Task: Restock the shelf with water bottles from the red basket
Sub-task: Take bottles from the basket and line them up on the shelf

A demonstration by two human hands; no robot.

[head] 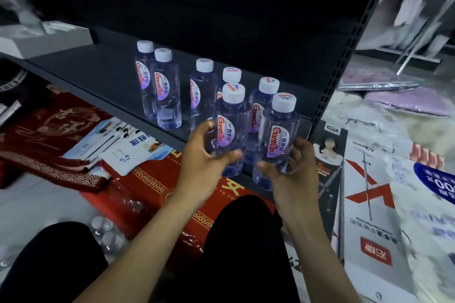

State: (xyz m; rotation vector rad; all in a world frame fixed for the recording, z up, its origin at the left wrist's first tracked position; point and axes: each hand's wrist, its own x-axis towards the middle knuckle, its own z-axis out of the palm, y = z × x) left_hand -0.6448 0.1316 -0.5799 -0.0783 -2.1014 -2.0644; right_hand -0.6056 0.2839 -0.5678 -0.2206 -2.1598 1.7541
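Several clear water bottles with white caps and red-lettered labels stand on the dark shelf [103, 74]. My left hand [204, 155] grips one bottle [230, 128] at the shelf's front edge. My right hand [290, 170] grips another bottle [279, 140] just to its right. Two bottles [162, 86] stand further back on the left, one [200, 91] in the middle, and two more [263, 101] right behind the held ones. More white-capped bottles [107, 233] lie low at the left by my knee, wrapped in plastic. No red basket can be made out.
A perforated black upright [344, 56] bounds the shelf on the right. Red boxes [157, 179] and a red patterned cloth [56, 130] lie on the lower level. White packaged goods [384, 204] and purple packets [394, 96] fill the right side. A white box [49, 39] sits far left.
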